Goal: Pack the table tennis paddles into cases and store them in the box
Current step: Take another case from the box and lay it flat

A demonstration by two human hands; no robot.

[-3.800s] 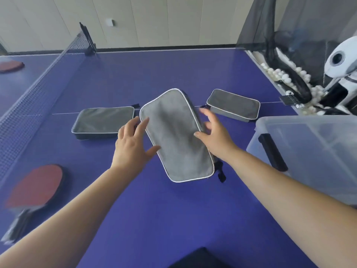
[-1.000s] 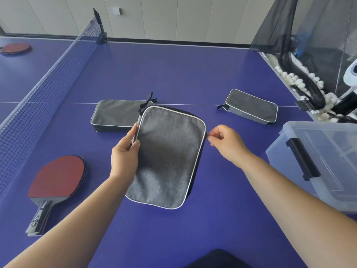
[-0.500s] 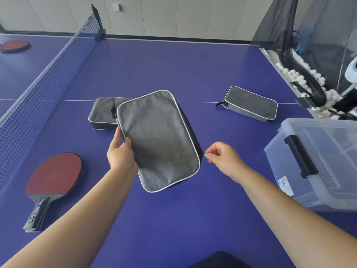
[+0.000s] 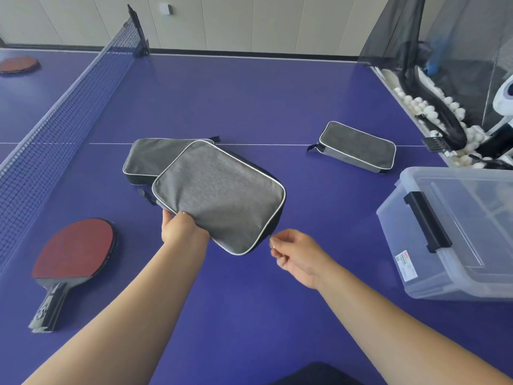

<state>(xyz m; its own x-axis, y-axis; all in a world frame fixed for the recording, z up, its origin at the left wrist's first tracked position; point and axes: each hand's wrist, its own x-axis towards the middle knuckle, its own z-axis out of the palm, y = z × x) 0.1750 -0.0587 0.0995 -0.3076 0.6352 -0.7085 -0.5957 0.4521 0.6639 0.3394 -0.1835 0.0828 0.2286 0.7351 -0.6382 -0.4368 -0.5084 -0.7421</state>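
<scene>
On the blue table tennis table point(image 4: 277, 101), right in front of the person, a grey case point(image 4: 219, 194) with white piping is held tilted, its far corner lifted over a second grey case point(image 4: 150, 157) that lies flat just behind it. Left hand point(image 4: 181, 227) grips the near left edge of the held case, fingers curled under it and thumb on top. Right hand point(image 4: 298, 254) sits at the case's near right corner with thumb and forefinger pinched together, touching the dark edge there; whatever is between them is too small to make out, though it looks to be at the zipper line. So the case spans the gap between both hands, slightly beyond them.

Off to the person's left, a red paddle point(image 4: 73, 250) lies flat on the table, handle pointing toward the near edge, well apart from the left hand. A third grey case point(image 4: 358, 147) rests farther right near the white centre line. Beside the right forearm stands a clear plastic box point(image 4: 444, 245) with a black latch, lid on. Across the net point(image 4: 55, 118) another red paddle point(image 4: 18, 63) lies at the far left
</scene>
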